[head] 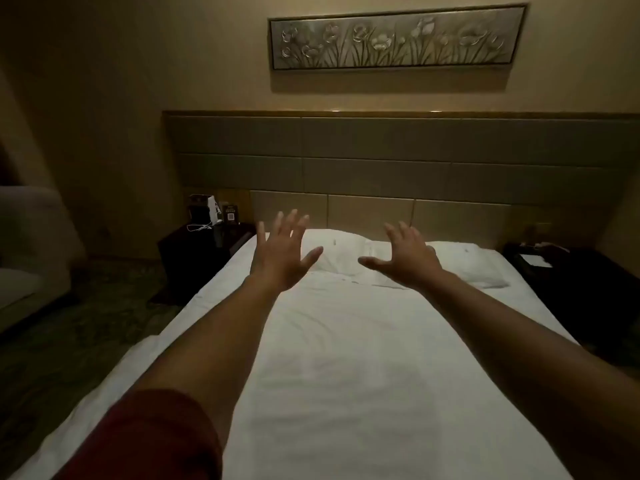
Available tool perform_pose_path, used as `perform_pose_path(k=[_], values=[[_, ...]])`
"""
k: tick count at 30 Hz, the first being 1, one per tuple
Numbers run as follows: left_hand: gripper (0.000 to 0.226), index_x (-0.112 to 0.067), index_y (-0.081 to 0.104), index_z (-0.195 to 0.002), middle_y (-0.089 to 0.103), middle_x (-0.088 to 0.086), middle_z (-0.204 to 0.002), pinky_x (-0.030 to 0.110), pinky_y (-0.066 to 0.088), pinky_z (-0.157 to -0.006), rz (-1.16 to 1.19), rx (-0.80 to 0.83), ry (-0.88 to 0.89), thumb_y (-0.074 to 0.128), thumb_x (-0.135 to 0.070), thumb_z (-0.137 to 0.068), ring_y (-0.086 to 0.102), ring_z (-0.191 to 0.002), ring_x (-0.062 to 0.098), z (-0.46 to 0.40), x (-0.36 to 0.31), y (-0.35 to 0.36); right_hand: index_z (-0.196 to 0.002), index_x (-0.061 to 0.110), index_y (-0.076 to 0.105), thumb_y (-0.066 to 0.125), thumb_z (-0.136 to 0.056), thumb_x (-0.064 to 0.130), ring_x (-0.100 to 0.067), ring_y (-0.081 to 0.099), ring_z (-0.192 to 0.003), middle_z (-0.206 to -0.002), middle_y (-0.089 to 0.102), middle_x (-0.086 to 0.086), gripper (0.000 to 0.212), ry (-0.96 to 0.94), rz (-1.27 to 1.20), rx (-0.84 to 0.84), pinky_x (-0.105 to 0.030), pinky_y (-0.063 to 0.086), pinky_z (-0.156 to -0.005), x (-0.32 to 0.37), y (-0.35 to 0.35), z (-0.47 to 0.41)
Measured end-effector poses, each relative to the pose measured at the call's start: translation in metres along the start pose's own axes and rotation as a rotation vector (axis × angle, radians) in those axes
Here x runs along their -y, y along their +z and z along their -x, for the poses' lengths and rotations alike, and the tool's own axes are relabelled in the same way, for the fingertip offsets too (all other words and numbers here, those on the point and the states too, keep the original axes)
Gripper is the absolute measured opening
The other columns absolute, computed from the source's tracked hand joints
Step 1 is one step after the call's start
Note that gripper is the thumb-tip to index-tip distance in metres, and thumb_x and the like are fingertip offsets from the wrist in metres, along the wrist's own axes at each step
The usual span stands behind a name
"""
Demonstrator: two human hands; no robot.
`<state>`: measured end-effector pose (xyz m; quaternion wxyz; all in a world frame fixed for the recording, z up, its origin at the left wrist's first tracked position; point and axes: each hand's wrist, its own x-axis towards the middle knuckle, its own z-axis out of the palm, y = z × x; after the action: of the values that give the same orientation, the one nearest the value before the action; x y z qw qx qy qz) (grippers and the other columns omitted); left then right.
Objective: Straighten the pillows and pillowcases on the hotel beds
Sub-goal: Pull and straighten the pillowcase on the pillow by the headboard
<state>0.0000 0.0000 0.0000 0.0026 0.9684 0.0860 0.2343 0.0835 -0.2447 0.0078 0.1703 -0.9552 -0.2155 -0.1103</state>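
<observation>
Two white pillows lie at the head of a white bed [346,358]. The left pillow [341,252] is rumpled and sits near the middle; the right pillow [467,263] lies flatter beside it. Both my arms reach out over the duvet. My left hand [282,256] hovers with fingers spread, in front of the left edge of the left pillow. My right hand [407,256] is also spread, palm down, between the two pillows. Neither hand holds anything, and I cannot tell whether they touch the pillows.
A padded headboard [381,161] runs behind the bed under a framed flower picture [398,38]. A dark nightstand [204,252] with small devices and a cable stands left; another dark nightstand [571,271] stands right. An armchair [31,244] sits at the far left on patterned carpet.
</observation>
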Motion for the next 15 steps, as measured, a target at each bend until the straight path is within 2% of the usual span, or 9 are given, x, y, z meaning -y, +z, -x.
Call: perform_pose_path(k=[6,7,9,10,12,13,15], values=[[0.082,-0.035,0.015,-0.157,0.009,0.0,-0.169,0.062,0.006,-0.121,-0.009,0.009,-0.036,0.02,-0.079,-0.089,0.004,-0.155,0.027,0.016,0.038,0.007,-0.155,0.031,0.025,0.056,-0.077,0.081,-0.031,0.017,-0.153,-0.166,0.02,-0.005,0.098,-0.073,0.051,-0.056,-0.061,0.028,-0.116,0.028,0.02,0.008],[0.082,-0.035,0.015,-0.157,0.009,0.0,-0.169,0.061,0.005,-0.121,-0.014,0.035,-0.065,0.019,-0.08,-0.089,0.005,-0.155,0.027,0.042,0.067,0.006,-0.155,0.03,0.026,0.056,-0.077,0.08,-0.031,0.017,-0.153,-0.166,0.02,-0.006,0.097,-0.12,0.068,-0.033,-0.06,0.028,-0.116,0.055,0.034,0.016],[0.083,-0.035,0.014,-0.157,0.008,0.0,-0.169,0.06,0.003,-0.122,-0.052,0.032,-0.032,0.017,-0.08,-0.088,0.004,-0.155,0.028,0.051,0.082,0.007,-0.156,0.029,0.026,0.056,-0.079,0.079,-0.031,0.016,-0.153,-0.166,0.02,-0.007,0.096,-0.128,0.079,-0.028,-0.058,0.028,-0.117,0.061,0.036,0.018],[0.084,-0.034,0.012,-0.158,0.007,0.0,-0.169,0.059,0.003,-0.122,-0.094,0.009,-0.117,0.015,-0.081,-0.087,0.003,-0.155,0.028,0.086,0.119,-0.007,-0.156,0.029,0.026,0.056,-0.08,0.078,-0.031,0.015,-0.153,-0.167,0.02,-0.007,0.096,-0.224,0.085,0.005,-0.058,0.027,-0.117,0.1,0.043,0.02],[0.087,-0.033,0.011,-0.158,0.006,0.0,-0.169,0.058,0.002,-0.121,-0.131,0.03,-0.115,0.009,-0.082,-0.086,0.002,-0.155,0.027,0.091,0.138,-0.017,-0.156,0.028,0.026,0.056,-0.08,0.078,-0.031,0.015,-0.153,-0.167,0.02,-0.007,0.096,-0.212,0.046,-0.005,-0.058,0.027,-0.117,0.11,0.04,0.016],[0.088,-0.033,0.012,-0.158,0.006,0.001,-0.169,0.058,0.002,-0.121,-0.178,0.018,-0.221,0.007,-0.082,-0.085,0.003,-0.155,0.027,0.129,0.176,-0.033,-0.156,0.027,0.026,0.056,-0.08,0.078,-0.031,0.015,-0.153,-0.167,0.02,-0.007,0.096,-0.31,0.011,0.015,-0.058,0.028,-0.118,0.155,0.052,0.018],[0.088,-0.033,0.013,-0.157,0.008,0.001,-0.169,0.058,0.001,-0.12,-0.169,0.017,-0.253,0.007,-0.082,-0.085,0.004,-0.155,0.027,0.14,0.188,-0.036,-0.156,0.027,0.027,0.055,-0.081,0.078,-0.032,0.015,-0.153,-0.166,0.02,-0.008,0.095,-0.325,0.011,-0.006,-0.058,0.029,-0.117,0.165,0.054,0.019]])
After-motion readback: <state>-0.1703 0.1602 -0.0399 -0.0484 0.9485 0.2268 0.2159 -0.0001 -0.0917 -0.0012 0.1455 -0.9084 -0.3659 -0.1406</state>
